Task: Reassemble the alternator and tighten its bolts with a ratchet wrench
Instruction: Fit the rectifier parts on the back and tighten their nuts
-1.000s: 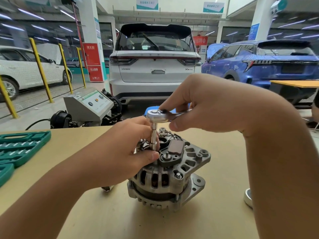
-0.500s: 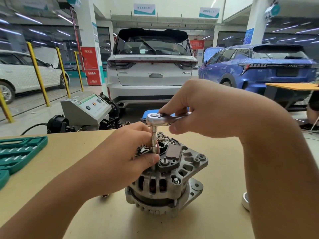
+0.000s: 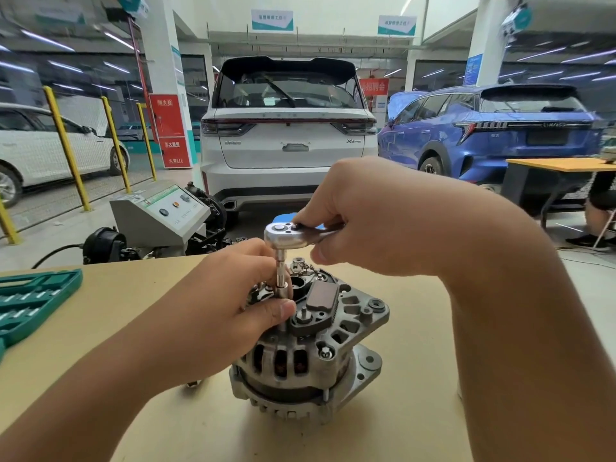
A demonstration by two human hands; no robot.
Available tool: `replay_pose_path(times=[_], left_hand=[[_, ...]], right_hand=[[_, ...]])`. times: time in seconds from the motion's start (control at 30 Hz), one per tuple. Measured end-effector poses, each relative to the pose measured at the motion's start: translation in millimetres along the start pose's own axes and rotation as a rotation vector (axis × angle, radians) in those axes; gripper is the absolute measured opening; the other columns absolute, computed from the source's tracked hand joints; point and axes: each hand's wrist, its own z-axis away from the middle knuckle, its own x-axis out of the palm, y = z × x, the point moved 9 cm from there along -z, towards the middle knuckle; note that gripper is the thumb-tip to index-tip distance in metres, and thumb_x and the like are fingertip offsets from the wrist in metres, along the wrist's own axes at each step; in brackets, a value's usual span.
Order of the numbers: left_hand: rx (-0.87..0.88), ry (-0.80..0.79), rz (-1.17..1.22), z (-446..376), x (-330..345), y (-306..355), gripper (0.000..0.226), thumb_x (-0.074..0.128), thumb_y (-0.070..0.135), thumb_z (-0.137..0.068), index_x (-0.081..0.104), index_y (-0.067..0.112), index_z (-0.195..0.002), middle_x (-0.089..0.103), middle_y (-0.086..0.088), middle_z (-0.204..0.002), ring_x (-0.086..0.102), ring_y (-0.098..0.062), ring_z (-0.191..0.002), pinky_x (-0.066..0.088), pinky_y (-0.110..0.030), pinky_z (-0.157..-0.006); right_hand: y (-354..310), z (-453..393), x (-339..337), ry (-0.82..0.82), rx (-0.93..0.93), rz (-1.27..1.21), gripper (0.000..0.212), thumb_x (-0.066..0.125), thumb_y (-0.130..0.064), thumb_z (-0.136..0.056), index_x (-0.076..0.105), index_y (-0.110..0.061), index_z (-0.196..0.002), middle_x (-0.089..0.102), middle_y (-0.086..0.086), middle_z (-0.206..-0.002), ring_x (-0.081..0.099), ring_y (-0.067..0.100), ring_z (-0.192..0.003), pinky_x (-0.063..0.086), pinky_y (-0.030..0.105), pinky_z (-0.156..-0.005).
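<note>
Right hand (image 3: pixel 376 218) is wrapped around the ratchet wrench (image 3: pixel 293 235) handle, left hand (image 3: pixel 230 311) curled round the socket shaft (thumb on the alternator (image 3: pixel 320 355) top). Alternator sits mid-frame on the bench (image 3: pixel 416 328), green tool tray (image 3: pixel 30 301) at left edge.

My silver ratchet wrench (image 3: pixel 289 235) stands over the grey alternator (image 3: pixel 310 355) with its black plastic cap (image 3: pixel 321 296); left of it lies a teal socket tray (image 3: pixel 31 303) on the tan table (image 3: pixel 133 295).
</note>
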Motion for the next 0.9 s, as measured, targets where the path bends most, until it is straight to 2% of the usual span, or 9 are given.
replay_pose_path(times=[0.07,0.13,0.3,0.37,0.47,0.63,0.8,0.87,0.9], left_hand=[[0.028,-0.010,0.001,1,1,3,0.013,0.072,0.044,-0.090,0.070,0.031,-0.085,0.060,0.020,-0.103,0.060,-0.007,-0.100,0.050,-0.039,-0.087],[0.058,0.029,0.027,1,-2,5,0.023,0.064,0.056,-0.091,0.071,0.034,-0.089,0.063,0.021,-0.101,0.062,-0.005,-0.097,0.048,-0.026,-0.079],[0.054,0.311,0.254,2,-18,4,0.009,0.071,0.038,-0.082,0.075,0.032,-0.078,0.066,0.019,-0.069,0.057,0.002,-0.061,0.035,-0.005,-0.058],[0.047,0.284,0.349,0,-12,2,0.007,0.072,0.033,-0.082,0.076,0.030,-0.077,0.068,0.015,-0.067,0.055,0.001,-0.060,0.040,-0.012,-0.059],[0.070,0.262,0.436,1,-7,-1,0.007,0.072,0.030,-0.083,0.078,0.032,-0.085,0.073,0.001,-0.074,0.064,-0.023,-0.070,0.050,-0.026,-0.066],[0.019,0.348,0.609,3,-4,-14,0.014,0.076,0.026,-0.080,0.079,0.033,-0.092,0.076,-0.009,-0.083,0.071,-0.035,-0.080,0.059,-0.045,-0.074],[0.033,0.298,0.619,2,-2,-14,0.012,0.070,0.022,-0.084,0.077,0.031,-0.089,0.076,-0.004,-0.084,0.074,-0.025,-0.081,0.060,-0.036,-0.074],[0.022,0.332,0.623,3,0,-14,0.011,0.071,0.026,-0.085,0.078,0.031,-0.093,0.076,-0.006,-0.083,0.073,-0.031,-0.080,0.060,-0.044,-0.076],[0.027,0.360,0.622,4,0,-12,0.011,0.073,0.028,-0.085,0.079,0.030,-0.095,0.076,-0.008,-0.083,0.072,-0.034,-0.080,0.060,-0.049,-0.077]], right_hand=[[1,2,0,-0.017,0.007,0.016,0.030,0.074,-0.031,-0.090,0.074,-0.041,-0.119,0.057,-0.010,-0.069,0.050,0.006,-0.061,0.038,0.021,-0.049],[1,3,0,-0.021,0.017,0.009,0.031,0.075,-0.034,-0.089,0.073,-0.041,-0.120,0.054,-0.010,-0.064,0.048,0.006,-0.058,0.034,0.022,-0.048],[-1,0,1,-0.001,-0.013,-0.010,0.023,0.076,-0.032,-0.088,0.077,-0.041,-0.109,0.057,-0.010,-0.063,0.050,0.007,-0.056,0.036,0.023,-0.048],[1,-3,-3,0.059,0.001,-0.019,0.021,0.078,-0.028,-0.087,0.077,-0.044,-0.102,0.059,-0.013,-0.066,0.053,0.006,-0.059,0.043,0.023,-0.053],[-2,-6,-7,0.181,0.005,0.040,0.022,0.071,-0.019,-0.090,0.077,-0.039,-0.098,0.067,-0.012,-0.087,0.061,0.015,-0.079,0.055,0.033,-0.071],[-9,2,-4,0.066,-0.049,0.148,0.013,0.073,-0.030,-0.086,0.076,-0.024,-0.097,0.065,-0.005,-0.076,0.055,0.011,-0.063,0.041,0.025,-0.051],[-3,1,-9,0.114,-0.021,0.007,0.018,0.069,-0.022,-0.093,0.077,-0.036,-0.101,0.065,-0.014,-0.085,0.058,0.006,-0.078,0.053,0.027,-0.066],[-7,1,-9,0.125,-0.040,0.024,0.010,0.072,-0.040,-0.090,0.077,-0.032,-0.094,0.065,-0.011,-0.077,0.060,0.009,-0.072,0.054,0.030,-0.063],[-9,4,-8,0.100,-0.055,0.022,0.025,0.071,-0.055,-0.082,0.077,-0.032,-0.091,0.065,-0.012,-0.070,0.060,0.007,-0.067,0.052,0.028,-0.059]])
